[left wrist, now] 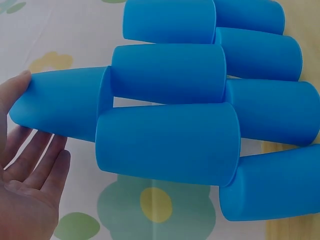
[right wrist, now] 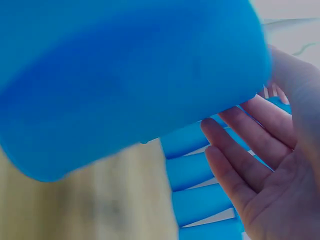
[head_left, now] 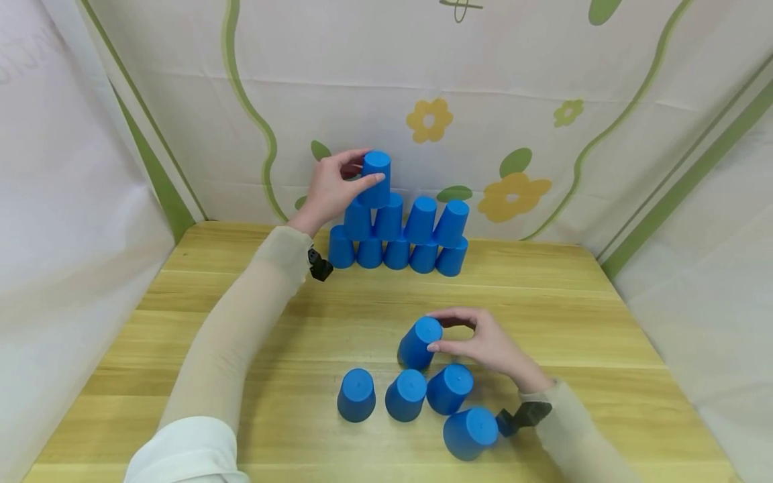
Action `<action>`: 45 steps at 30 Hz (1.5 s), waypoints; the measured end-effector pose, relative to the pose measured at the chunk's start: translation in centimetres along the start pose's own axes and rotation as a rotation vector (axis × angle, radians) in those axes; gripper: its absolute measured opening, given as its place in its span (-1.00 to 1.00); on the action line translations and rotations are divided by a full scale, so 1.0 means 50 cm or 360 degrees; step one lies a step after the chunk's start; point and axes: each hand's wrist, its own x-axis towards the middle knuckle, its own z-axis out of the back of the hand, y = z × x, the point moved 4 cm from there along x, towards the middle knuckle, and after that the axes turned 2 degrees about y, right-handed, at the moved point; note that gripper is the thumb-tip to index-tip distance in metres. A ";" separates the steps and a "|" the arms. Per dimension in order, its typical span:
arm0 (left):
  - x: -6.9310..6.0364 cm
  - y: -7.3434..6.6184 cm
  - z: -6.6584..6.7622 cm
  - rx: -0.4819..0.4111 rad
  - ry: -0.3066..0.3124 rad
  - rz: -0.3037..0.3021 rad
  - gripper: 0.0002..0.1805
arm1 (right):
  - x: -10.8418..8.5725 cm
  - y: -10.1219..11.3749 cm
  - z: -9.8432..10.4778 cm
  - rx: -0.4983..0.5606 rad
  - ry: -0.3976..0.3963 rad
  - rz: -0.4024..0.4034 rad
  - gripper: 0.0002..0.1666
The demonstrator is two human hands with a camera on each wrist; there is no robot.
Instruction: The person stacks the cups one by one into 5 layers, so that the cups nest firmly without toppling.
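Note:
My left hand [head_left: 331,191] pinches an upside-down blue plastic cup [head_left: 377,180] between thumb and fingers. This cup is on top of the left end of a two-row cup stack [head_left: 396,253]. In the left wrist view the rim of the held cup [left wrist: 60,102] meets the ends of two upper-row cups. At the front right, my right hand [head_left: 486,343] grips another upside-down blue cup [head_left: 417,347] near its base, thumb on the near side. Whether that cup touches the table cannot be told. A large blue cup [right wrist: 135,85] fills much of the right wrist view.
Several more upside-down cups stand near the front: one at the left [head_left: 356,396], one beside it [head_left: 406,396], one close to my right hand [head_left: 449,389], one near the right wrist camera [head_left: 470,433]. A patterned cloth [head_left: 362,60] hangs behind the wooden table [head_left: 290,342].

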 end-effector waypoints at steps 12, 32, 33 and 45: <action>0.004 0.010 -0.002 0.0001 0.0024 0.0018 -0.31 | 0.037 0.039 0.089 -0.0049 -0.0294 0.0154 -0.48; 0.007 0.014 0.001 -0.0002 0.0010 -0.0009 -0.33 | 0.158 0.117 0.203 0.0129 -0.0634 0.0289 -0.55; 0.008 0.014 0.001 -0.0002 0.0012 -0.0008 -0.33 | 0.164 0.121 0.206 0.0133 -0.0648 0.0287 -0.55; 0.004 0.014 0.001 -0.0016 0.0014 -0.0002 -0.34 | 0.217 0.148 0.249 0.0089 -0.0811 0.0258 -0.52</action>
